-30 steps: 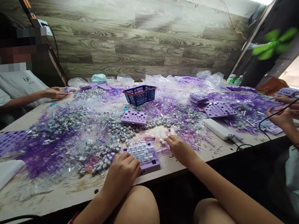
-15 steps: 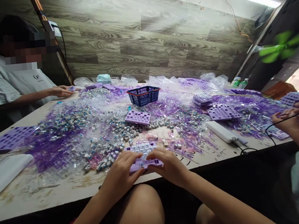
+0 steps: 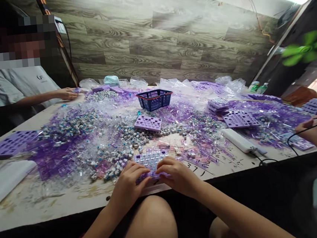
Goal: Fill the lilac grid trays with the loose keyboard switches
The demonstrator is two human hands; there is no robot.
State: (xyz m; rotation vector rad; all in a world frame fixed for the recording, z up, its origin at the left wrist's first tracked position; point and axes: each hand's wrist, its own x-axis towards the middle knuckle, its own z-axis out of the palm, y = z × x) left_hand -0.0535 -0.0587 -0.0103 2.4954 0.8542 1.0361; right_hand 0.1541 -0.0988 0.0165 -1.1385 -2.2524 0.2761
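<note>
A small purple keyboard [image 3: 150,158] lies at the table's near edge, its upper rows filled with clear keycaps. My left hand [image 3: 130,177] holds its left side, fingers curled over the top and thumb along the near edge. On the right side, my right hand [image 3: 177,175] grips it with bent fingertips pressed on the lower rows. Both hands are closed, and their fingers hide most of the keyboard's near part. Just beyond are loose key switches [image 3: 115,163] and clear pink and purple keycaps [image 3: 203,150]. Another purple keyboard frame [image 3: 148,123] rests on the switch pile.
A dark blue basket [image 3: 155,100] stands mid-table among heaped parts. White power boxes lie left [image 3: 10,182] and right [image 3: 239,141], the right one with black cables. One co-worker sits at left; another's hands [image 3: 315,130] work at right. A green fan [image 3: 305,48] hangs beyond.
The view has shifted slightly, moving the scene a little to the right. My hands stay on the keyboard, with the fingers now covering more of its near edge.
</note>
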